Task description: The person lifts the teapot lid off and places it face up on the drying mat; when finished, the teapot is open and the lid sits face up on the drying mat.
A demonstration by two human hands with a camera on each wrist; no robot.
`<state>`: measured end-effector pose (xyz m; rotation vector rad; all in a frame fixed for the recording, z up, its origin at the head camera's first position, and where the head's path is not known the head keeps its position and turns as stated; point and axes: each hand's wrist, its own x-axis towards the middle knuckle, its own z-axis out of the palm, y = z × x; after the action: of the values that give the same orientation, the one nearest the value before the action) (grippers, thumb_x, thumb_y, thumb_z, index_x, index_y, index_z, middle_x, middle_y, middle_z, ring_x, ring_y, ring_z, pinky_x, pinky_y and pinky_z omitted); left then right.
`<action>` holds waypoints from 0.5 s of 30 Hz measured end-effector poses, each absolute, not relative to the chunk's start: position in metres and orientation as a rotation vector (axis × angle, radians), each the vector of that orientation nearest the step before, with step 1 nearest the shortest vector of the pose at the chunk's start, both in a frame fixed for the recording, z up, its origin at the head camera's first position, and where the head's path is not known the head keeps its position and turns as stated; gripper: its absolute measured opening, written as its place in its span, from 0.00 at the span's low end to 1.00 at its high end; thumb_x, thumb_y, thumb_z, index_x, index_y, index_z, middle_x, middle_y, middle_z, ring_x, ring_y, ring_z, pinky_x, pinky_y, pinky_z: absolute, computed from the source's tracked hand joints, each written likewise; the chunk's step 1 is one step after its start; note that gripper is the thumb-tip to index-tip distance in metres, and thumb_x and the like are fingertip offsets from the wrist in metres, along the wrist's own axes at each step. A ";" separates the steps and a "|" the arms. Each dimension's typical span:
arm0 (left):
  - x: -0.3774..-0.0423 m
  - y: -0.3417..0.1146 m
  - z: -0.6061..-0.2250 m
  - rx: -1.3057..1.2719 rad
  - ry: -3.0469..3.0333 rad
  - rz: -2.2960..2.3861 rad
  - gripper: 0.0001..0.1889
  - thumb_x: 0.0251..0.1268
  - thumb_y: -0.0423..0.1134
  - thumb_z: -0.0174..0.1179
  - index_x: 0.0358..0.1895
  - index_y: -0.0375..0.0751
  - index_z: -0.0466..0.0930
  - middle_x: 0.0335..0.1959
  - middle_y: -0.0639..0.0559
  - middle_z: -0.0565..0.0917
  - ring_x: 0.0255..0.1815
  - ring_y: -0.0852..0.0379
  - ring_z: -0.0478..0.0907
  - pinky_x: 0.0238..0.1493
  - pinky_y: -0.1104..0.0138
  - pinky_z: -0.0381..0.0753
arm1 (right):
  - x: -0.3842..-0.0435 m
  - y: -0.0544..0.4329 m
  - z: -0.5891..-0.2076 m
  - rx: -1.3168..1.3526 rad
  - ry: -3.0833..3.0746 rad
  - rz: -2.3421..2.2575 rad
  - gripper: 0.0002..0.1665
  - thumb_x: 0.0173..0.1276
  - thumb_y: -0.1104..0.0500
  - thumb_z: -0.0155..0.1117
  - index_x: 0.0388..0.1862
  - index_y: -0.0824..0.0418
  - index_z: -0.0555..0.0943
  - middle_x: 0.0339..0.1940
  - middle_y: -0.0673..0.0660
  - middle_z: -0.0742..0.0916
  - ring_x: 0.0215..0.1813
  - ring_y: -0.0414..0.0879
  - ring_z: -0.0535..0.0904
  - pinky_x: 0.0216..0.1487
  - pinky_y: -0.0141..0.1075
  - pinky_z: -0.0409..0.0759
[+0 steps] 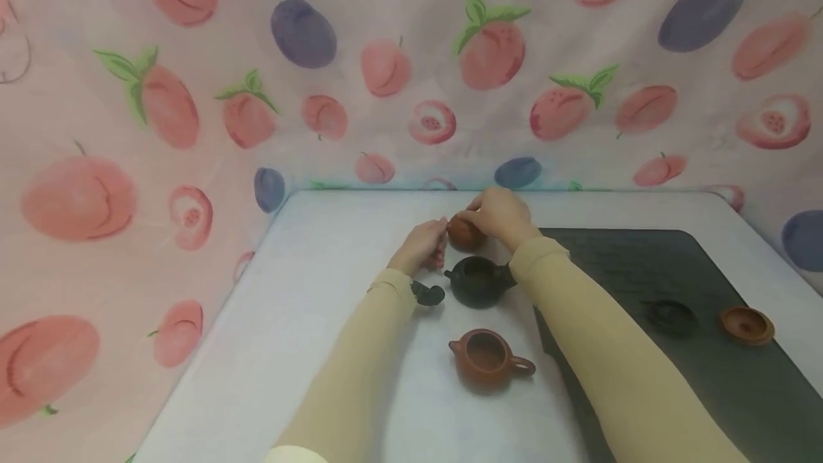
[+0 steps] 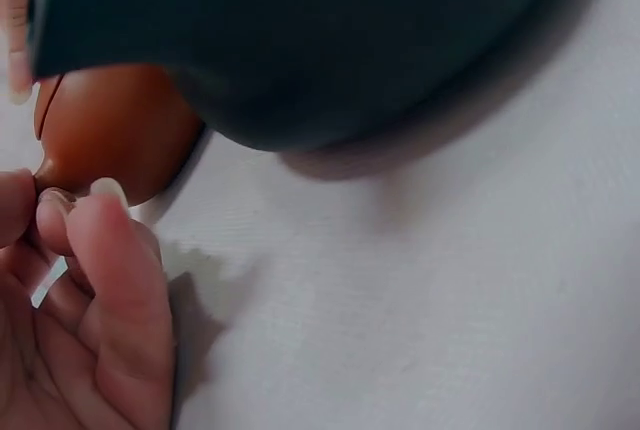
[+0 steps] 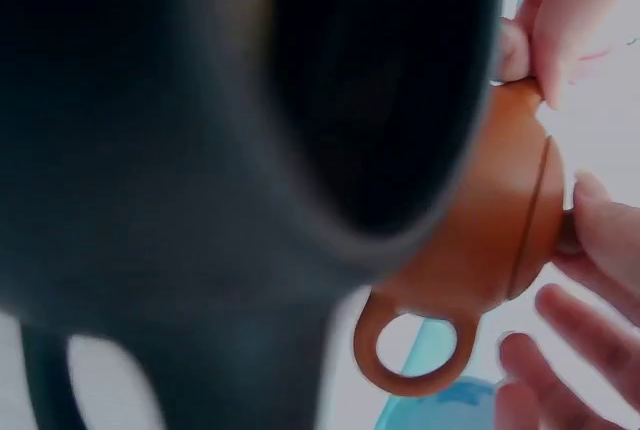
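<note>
A small orange-brown clay teapot (image 1: 466,236) with its lid on stands at the back of the table, between both hands. My left hand (image 1: 424,245) pinches the tip of its spout; in the left wrist view the fingertips (image 2: 85,215) meet there. From the other side, my right hand (image 1: 503,216) pinches the lid's knob (image 3: 568,233) between thumb and finger, other fingers spread beside it. The lid sits on the pot's rim, and the ring handle (image 3: 415,355) is free. Just nearer stands a dark, lidless teapot (image 1: 477,283), which blocks much of both wrist views.
A reddish-brown teapot (image 1: 485,361), also lidless, stands nearer the front of the white table (image 1: 257,349). On the right lies a dark tray (image 1: 630,263) bearing a black lid (image 1: 671,316) and an orange-brown lid (image 1: 747,325). Fruit-printed cloth (image 1: 386,41) hangs behind.
</note>
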<state>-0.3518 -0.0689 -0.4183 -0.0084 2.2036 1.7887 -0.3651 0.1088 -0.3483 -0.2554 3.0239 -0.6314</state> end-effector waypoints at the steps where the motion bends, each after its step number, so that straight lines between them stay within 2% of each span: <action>1: -0.352 -0.070 -0.418 -0.013 2.203 1.785 0.23 0.85 0.54 0.42 0.34 0.38 0.68 0.23 0.50 0.71 0.21 0.56 0.71 0.22 0.66 0.77 | -0.364 0.108 -0.348 -0.252 3.028 -0.645 0.18 0.70 0.39 0.68 0.49 0.47 0.91 0.49 0.52 0.90 0.51 0.54 0.82 0.46 0.49 0.79; 6: -0.355 -0.073 -0.418 -0.027 2.187 1.766 0.24 0.84 0.56 0.42 0.34 0.41 0.69 0.25 0.50 0.72 0.23 0.55 0.73 0.25 0.67 0.79 | -0.362 0.106 -0.348 -0.235 3.041 -0.643 0.17 0.71 0.41 0.68 0.49 0.48 0.92 0.49 0.53 0.90 0.52 0.54 0.82 0.47 0.49 0.79; 15: -0.355 -0.071 -0.422 -0.034 2.170 1.783 0.23 0.84 0.57 0.43 0.35 0.41 0.69 0.25 0.50 0.73 0.22 0.56 0.73 0.23 0.66 0.79 | -0.362 0.105 -0.354 -0.224 3.061 -0.653 0.16 0.71 0.42 0.69 0.47 0.49 0.92 0.46 0.52 0.91 0.49 0.52 0.82 0.47 0.49 0.80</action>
<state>-0.3552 -0.0714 -0.4225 -0.0341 2.1700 1.7827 -0.3621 0.1046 -0.3541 -0.2235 3.0610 -0.6532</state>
